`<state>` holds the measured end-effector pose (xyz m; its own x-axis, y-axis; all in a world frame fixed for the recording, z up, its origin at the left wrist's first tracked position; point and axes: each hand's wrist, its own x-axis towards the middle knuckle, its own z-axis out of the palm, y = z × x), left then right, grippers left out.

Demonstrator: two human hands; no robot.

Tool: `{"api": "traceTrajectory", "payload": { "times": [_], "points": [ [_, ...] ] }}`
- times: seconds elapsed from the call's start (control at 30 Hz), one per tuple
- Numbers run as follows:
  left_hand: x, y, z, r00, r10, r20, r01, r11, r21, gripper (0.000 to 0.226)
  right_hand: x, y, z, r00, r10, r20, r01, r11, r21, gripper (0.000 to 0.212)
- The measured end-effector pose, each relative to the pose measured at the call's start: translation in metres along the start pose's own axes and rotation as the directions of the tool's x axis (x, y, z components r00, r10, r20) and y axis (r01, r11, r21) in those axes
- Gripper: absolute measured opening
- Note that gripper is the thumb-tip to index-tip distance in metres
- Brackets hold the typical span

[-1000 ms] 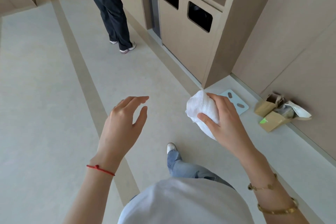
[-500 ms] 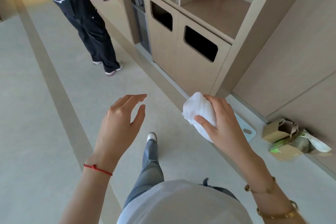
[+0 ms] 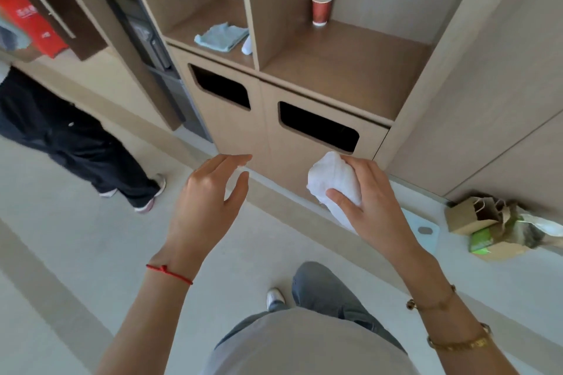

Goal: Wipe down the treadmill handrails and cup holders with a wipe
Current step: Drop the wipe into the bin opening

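Note:
My right hand [image 3: 370,204] grips a crumpled white wipe [image 3: 333,181] in front of a wooden bin cabinet [image 3: 268,119]. The wipe sits just below the cabinet's right dark slot [image 3: 318,126]. My left hand [image 3: 210,195] hangs beside it, fingers apart and holding nothing. No treadmill, handrail or cup holder is in view.
The cabinet has a second slot [image 3: 221,90] on the left. Above are shelves with a red paper cup [image 3: 320,9] and a light blue cloth [image 3: 221,36]. Another person's dark trouser legs [image 3: 76,143] stand at left. A brown paper bag [image 3: 475,216] and a scale [image 3: 422,230] lie on the floor at right.
I have stepped closer to the bin cabinet, which now fills the upper view. Both hands keep their pose, and the wipe now sits right under the right slot.

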<state>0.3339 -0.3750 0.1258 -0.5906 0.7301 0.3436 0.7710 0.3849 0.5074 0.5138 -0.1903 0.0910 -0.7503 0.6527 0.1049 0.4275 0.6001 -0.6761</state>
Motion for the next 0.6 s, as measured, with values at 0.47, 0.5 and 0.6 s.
{"api": "traceTrajectory", "payload": {
  "times": [0.47,0.5,0.6],
  "points": [
    [0.264,-0.073,0.116,0.959,0.224,0.173,-0.209,0.973,-0.101,0.029,0.225,0.072,0.009,0.954,0.214,-0.211,-0.245,0.961,-0.131,0.055],
    [0.281,-0.075,0.127,0.958,0.226,0.178,-0.211,0.972,-0.101,0.029,0.244,0.08,0.007,0.952,0.223,-0.212,-0.256,0.955,-0.147,0.055],
    [0.327,-0.077,0.159,0.957,0.215,0.197,-0.198,0.975,-0.104,0.029,0.296,0.101,0.005,0.948,0.241,-0.209,-0.281,0.941,-0.189,0.055]
  ]
}}
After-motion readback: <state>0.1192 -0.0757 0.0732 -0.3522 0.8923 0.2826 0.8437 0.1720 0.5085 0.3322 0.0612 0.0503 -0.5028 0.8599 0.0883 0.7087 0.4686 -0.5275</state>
